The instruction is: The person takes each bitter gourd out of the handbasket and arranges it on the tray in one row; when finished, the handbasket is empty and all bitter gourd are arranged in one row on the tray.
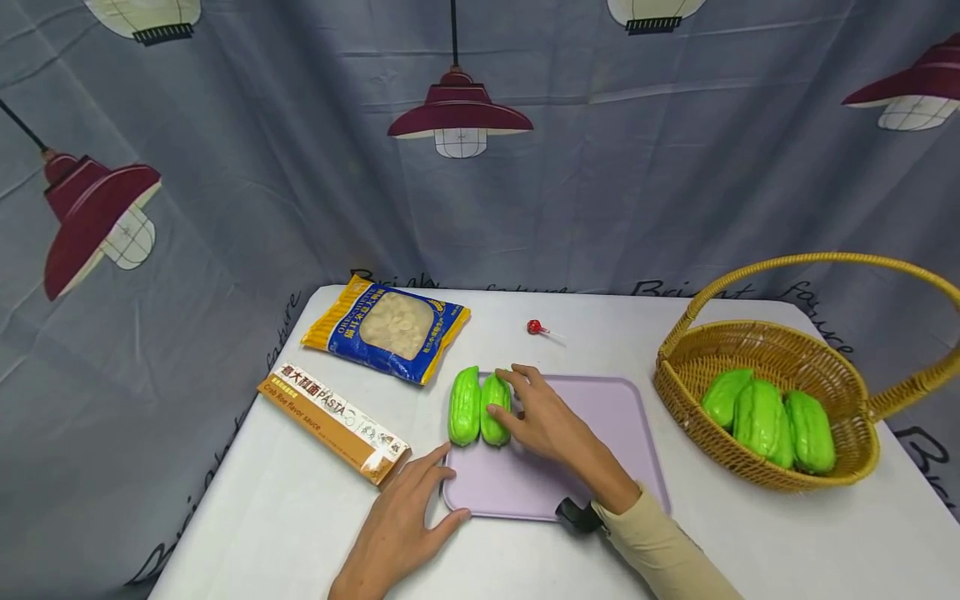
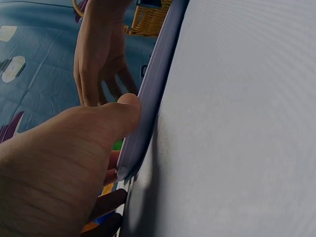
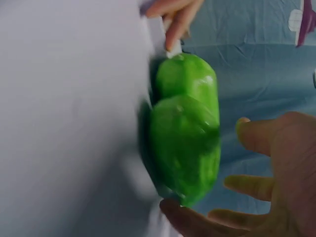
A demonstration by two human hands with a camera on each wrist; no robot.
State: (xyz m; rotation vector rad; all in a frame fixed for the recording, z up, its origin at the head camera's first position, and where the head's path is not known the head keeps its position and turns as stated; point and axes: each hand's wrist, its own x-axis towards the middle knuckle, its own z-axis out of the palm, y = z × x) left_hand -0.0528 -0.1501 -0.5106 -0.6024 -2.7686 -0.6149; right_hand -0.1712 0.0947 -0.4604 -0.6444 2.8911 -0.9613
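Observation:
Two green ridged gourds lie side by side on the left part of a lilac tray: a left gourd [image 1: 464, 406] and a right gourd [image 1: 494, 410]. My right hand [image 1: 551, 421] is at the right gourd with its fingers spread. In the right wrist view a fingertip is by the end of the nearer gourd [image 3: 182, 143], while the thumb stands apart from it. My left hand [image 1: 405, 512] lies at the front left corner of the tray [image 1: 517, 496], fingers loosely extended. Its thumb [image 2: 129, 106] is against the tray's edge in the left wrist view.
A wicker basket [image 1: 693, 429] with a tall handle stands at the right, holding several similar gourds [image 1: 759, 417]. Left of the tray are a pasta box [image 1: 333, 421] and a blue-yellow food bag [image 1: 386, 327]. Behind the tray lies a red lollipop [image 1: 535, 327]. A grey curtain [image 1: 570, 192] hangs behind.

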